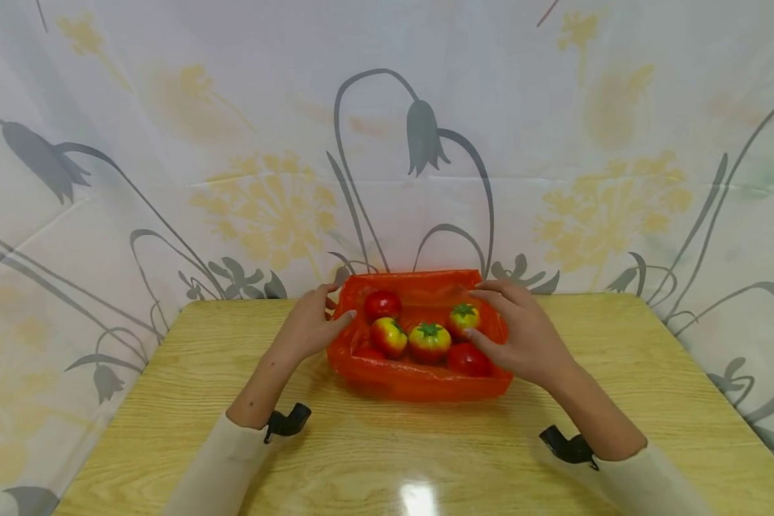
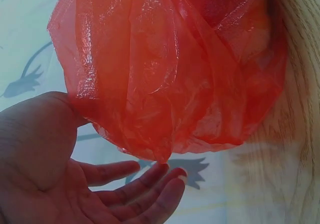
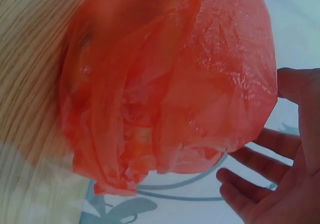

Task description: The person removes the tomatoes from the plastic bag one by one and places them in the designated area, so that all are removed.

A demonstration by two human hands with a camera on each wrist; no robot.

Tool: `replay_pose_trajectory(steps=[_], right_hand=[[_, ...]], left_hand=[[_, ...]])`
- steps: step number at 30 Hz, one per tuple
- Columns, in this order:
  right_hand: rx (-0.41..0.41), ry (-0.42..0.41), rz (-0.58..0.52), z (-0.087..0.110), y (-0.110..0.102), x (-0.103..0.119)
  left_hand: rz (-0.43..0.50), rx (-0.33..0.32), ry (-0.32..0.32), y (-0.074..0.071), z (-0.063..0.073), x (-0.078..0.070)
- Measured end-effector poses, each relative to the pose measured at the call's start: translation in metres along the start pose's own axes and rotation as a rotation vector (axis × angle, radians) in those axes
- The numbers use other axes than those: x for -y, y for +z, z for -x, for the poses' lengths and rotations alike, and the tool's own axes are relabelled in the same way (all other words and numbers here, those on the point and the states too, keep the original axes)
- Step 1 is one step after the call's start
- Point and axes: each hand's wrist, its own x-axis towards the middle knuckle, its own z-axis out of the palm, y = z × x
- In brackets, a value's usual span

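Observation:
A red translucent plastic bag sits on the table with its mouth spread wide. Inside lie yellow-and-red tomatoes, two showing green leafy tops, and several plain red round fruits. At the bag's left side is my left hand, thumb over the rim and fingers outside. In the left wrist view its fingers are loosely extended below the bag's edge. My right hand is at the opposite rim, thumb reaching over the opening near a tomato. The right wrist view shows its fingers spread beside the bag's side.
The wooden table extends around the bag on both sides and in front. Close behind hangs a pale cloth printed with flowers. Black wrist mounts sit at both sleeve cuffs.

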Motion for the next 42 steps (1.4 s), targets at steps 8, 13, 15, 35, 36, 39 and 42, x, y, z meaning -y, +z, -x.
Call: replay_pose_trajectory(steps=[8, 13, 15, 35, 36, 39, 42], right_hand=[[0.104, -0.011, 0.005, -0.006, 0.006, 0.011], [0.211, -0.001, 0.028, -0.005, 0.005, 0.016], [0.252, 0.003, 0.037, -0.004, 0.004, 0.017], [0.446, -0.005, 0.111, -0.001, 0.012, 0.008], [0.453, -0.003, 0.113, -0.001, 0.012, 0.008], [0.477, 0.009, 0.123, -0.001, 0.013, 0.008], [0.499, 0.021, 0.140, 0.000, 0.014, 0.008]], left_hand=[[-0.020, 0.004, 0.018, 0.000, -0.002, -0.001], [-0.022, 0.006, 0.009, 0.000, 0.001, -0.003], [-0.025, 0.004, 0.007, 0.000, 0.003, -0.004], [0.018, 0.026, 0.017, -0.001, 0.012, -0.002], [0.019, 0.026, 0.016, -0.001, 0.012, -0.002], [0.018, 0.025, 0.027, 0.000, 0.011, 0.000], [0.014, 0.023, 0.036, 0.001, 0.011, 0.001]])
